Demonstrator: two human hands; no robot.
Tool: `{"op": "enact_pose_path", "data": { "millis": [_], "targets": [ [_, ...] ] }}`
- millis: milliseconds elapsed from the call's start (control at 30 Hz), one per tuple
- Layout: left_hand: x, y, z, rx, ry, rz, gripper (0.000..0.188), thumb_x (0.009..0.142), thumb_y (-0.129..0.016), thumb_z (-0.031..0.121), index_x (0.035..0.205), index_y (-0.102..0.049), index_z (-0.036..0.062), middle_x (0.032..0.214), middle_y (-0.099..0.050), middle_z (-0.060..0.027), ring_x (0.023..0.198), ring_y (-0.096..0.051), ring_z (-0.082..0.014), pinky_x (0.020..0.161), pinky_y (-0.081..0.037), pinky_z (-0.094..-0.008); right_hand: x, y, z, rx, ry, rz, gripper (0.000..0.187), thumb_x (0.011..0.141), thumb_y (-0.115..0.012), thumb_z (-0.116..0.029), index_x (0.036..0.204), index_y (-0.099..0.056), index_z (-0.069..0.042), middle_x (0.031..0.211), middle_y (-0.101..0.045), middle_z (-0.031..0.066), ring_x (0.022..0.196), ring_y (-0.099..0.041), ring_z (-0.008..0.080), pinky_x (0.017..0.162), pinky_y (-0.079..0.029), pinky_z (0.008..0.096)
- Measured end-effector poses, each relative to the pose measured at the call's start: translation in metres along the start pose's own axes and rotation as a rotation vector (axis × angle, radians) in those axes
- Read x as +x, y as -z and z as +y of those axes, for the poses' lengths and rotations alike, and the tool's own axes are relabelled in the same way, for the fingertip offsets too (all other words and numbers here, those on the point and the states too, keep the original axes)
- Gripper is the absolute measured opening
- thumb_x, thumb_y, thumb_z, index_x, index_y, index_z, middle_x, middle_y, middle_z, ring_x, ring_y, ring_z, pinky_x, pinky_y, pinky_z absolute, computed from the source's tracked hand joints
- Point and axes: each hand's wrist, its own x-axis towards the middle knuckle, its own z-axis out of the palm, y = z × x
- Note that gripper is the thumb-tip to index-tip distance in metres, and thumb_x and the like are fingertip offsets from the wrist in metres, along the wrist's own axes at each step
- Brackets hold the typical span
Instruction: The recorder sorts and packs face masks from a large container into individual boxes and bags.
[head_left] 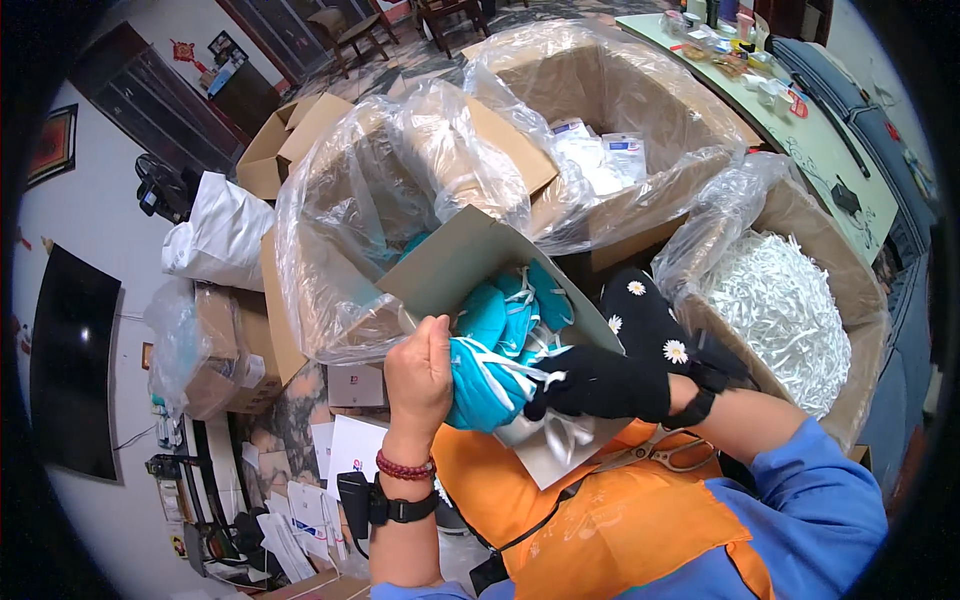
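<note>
A teal fabric piece with white straps [478, 397] is held over the near left part of an open grey cardboard box [470, 245] on my lap. My left hand [418, 368] is bare and closed, gripping the piece's left edge. From the right, my right hand [610, 382] in a black glove closes its fingertips on the white straps; part of its grip is hidden. Several more teal fabric pieces [515, 315] with white straps lie heaped inside the box. Below my right forearm, a pair of scissors [668, 455] rests on my orange apron [620, 530].
Plastic-lined cartons stand around me. The right carton [865, 330] holds a heap of white strips [785, 320]; the far carton [690, 100] holds white packets [605, 158]. A left carton [300, 290] stands beside the grey box. White flat packages [315, 515] lie lower left.
</note>
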Motion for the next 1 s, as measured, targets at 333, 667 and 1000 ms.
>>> {"op": "enact_pose_path", "data": {
  "millis": [333, 667, 1000],
  "targets": [
    [0.004, -0.032, 0.012, -0.196, 0.074, 0.032, 0.030, 0.101, -0.050, 0.018, 0.080, -0.057, -0.0023, 0.064, -0.051, -0.0240, 0.054, -0.046, -0.0384, 0.052, -0.039, -0.0410, -0.005, -0.004, -0.062, 0.705, 0.074, 0.662, 0.028, 0.095, -0.056, -0.006, 0.122, -0.061, 0.001, 0.100, -0.065, 0.0072, 0.080, -0.060, 0.0127, 0.074, -0.051, 0.0267],
    [0.008, 0.022, -0.076, -0.156, 0.299, 0.270, 0.039, 0.103, -0.037, 0.019, 0.087, -0.064, -0.0034, 0.073, -0.067, -0.0126, 0.065, -0.063, -0.0213, 0.061, -0.049, -0.0369, -0.054, -0.028, -0.070, -0.675, 0.378, 0.879, 0.009, 0.095, -0.061, -0.017, 0.093, -0.059, -0.008, 0.076, -0.058, 0.0012, 0.063, -0.053, 0.0104, 0.056, -0.041, 0.0239],
    [-0.006, -0.010, 0.015, -1.342, 0.171, -0.013, 0.048, 0.105, -0.039, 0.040, 0.072, -0.045, 0.0068, 0.075, -0.049, -0.0083, 0.071, -0.050, -0.0167, 0.070, -0.047, -0.0301, 0.019, -0.005, -0.045, 0.270, 0.461, 0.852, 0.020, 0.094, -0.056, -0.003, 0.112, -0.064, 0.000, 0.108, -0.068, 0.0107, 0.098, -0.064, 0.0178, 0.089, -0.049, 0.0298]
  ]
}}
